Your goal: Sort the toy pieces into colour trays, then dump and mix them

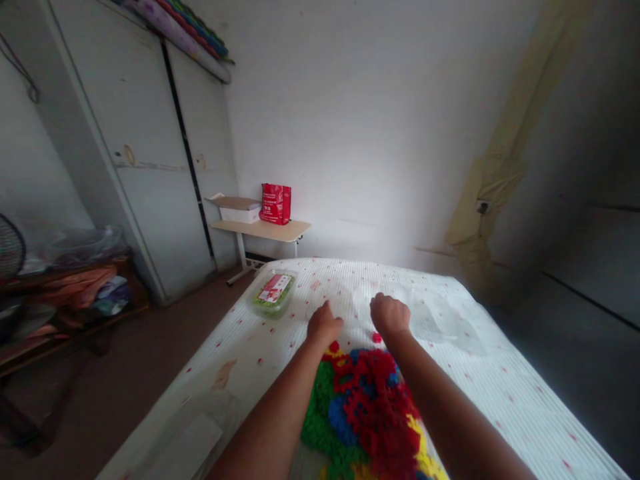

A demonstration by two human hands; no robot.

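My left hand (324,326) reaches past the far edge of a heap of plastic building pieces (367,400) in red, blue, green and yellow. Its fingers look curled, with the thumb sticking out to the right; anything in them is hidden. Off to the right, my right hand (391,313) is closed in a fist beside some clear plastic packaging (437,317), and I cannot make out what it grips. A loose red piece (377,337) lies between the hands and the heap. Both forearms flank the heap.
On the patterned cover (240,363), a clear box with a label and green contents (273,291) sits at the left. Clear plastic (193,443) lies near left. Beyond stand a small table (285,231), a red bag (275,203) and a white box (240,213).
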